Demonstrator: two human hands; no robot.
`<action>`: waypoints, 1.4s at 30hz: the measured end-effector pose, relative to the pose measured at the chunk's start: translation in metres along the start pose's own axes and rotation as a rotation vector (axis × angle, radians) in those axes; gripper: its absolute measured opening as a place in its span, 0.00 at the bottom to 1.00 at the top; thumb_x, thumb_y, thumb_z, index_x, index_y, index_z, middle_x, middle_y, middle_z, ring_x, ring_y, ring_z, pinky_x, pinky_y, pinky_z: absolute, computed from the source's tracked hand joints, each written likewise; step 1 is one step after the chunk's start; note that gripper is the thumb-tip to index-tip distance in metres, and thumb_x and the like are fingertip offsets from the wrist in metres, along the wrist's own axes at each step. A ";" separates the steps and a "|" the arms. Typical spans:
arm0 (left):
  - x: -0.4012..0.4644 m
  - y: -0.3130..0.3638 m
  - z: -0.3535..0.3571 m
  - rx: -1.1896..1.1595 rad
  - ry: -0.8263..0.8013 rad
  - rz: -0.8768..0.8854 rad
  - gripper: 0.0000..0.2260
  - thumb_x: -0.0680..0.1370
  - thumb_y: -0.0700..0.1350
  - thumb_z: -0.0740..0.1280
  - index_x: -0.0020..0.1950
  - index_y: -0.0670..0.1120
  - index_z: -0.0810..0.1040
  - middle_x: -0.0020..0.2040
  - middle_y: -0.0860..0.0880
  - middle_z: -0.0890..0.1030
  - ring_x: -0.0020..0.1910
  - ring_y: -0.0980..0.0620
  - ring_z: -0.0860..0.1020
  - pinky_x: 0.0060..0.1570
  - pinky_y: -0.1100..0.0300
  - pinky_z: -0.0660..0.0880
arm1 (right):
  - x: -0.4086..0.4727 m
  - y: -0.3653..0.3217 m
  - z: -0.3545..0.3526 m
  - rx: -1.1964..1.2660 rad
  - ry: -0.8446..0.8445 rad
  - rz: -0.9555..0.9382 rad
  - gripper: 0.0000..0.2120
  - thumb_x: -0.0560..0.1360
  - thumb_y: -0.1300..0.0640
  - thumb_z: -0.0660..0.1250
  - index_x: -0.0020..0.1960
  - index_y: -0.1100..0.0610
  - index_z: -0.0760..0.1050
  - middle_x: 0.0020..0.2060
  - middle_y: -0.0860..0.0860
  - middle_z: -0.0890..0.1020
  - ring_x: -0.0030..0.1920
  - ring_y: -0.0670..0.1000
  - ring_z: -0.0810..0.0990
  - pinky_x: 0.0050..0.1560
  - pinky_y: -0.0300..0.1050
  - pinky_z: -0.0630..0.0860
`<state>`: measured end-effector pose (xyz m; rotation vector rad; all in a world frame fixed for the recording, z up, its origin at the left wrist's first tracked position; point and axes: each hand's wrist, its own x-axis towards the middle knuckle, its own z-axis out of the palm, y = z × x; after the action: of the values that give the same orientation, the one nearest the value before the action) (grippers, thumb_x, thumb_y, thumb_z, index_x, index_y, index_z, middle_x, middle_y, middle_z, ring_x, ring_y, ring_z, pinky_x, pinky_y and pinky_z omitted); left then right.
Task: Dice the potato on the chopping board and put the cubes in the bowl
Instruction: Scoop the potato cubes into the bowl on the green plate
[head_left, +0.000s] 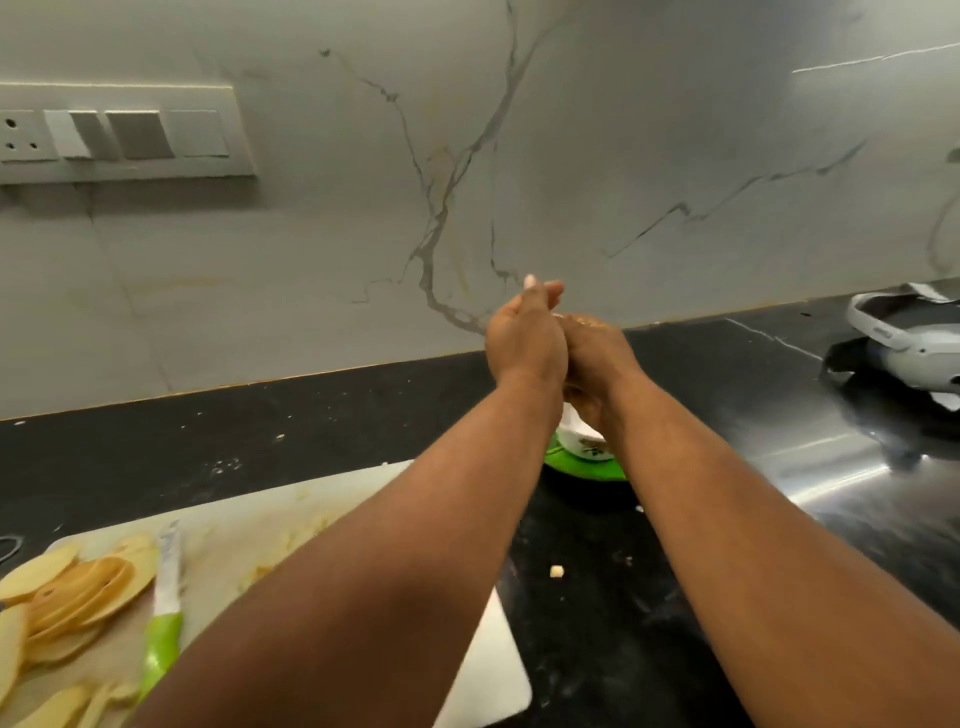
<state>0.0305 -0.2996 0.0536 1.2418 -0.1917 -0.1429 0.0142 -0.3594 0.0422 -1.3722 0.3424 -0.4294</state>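
Note:
My two hands are pressed together above the bowl (584, 448), a white bowl with a green base that they mostly hide. My left hand (524, 335) has its fingers stretched upward against my right hand (600, 364). Small potato bits (592, 322) cling to the top of my right hand; its fingers are hidden behind the left. The white chopping board (249, 530) lies at the lower left with a pile of potato slices (72, 592). A knife with a green handle (165, 613) rests on the board beside them.
One stray potato cube (556, 572) lies on the black countertop (675, 519) right of the board, with crumbs scattered around. A white headset (904, 343) sits at the far right. A switch panel (119, 135) is on the marble wall.

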 end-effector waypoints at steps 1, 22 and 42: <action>0.002 -0.009 0.006 -0.020 -0.017 -0.018 0.16 0.86 0.54 0.60 0.51 0.49 0.86 0.53 0.54 0.86 0.56 0.54 0.81 0.64 0.51 0.75 | 0.003 0.001 -0.009 -0.022 0.030 0.006 0.07 0.76 0.56 0.70 0.51 0.59 0.78 0.39 0.59 0.76 0.34 0.55 0.71 0.33 0.45 0.65; 0.033 -0.055 0.007 -0.055 -0.134 -0.067 0.28 0.84 0.64 0.56 0.51 0.44 0.85 0.50 0.46 0.88 0.53 0.48 0.85 0.53 0.54 0.79 | 0.028 0.027 -0.043 -0.353 0.197 -0.111 0.15 0.74 0.55 0.61 0.33 0.56 0.81 0.31 0.52 0.82 0.37 0.54 0.80 0.43 0.53 0.76; -0.026 -0.051 -0.037 0.243 -0.016 -0.230 0.37 0.76 0.78 0.50 0.51 0.51 0.87 0.52 0.48 0.85 0.54 0.50 0.82 0.61 0.47 0.75 | -0.041 0.016 -0.021 -0.764 -0.133 -0.026 0.21 0.77 0.58 0.65 0.27 0.45 0.82 0.31 0.42 0.84 0.37 0.43 0.83 0.37 0.40 0.73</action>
<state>0.0127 -0.2762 -0.0075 1.5038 -0.0806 -0.3366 -0.0302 -0.3548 0.0224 -2.1394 0.3973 -0.2256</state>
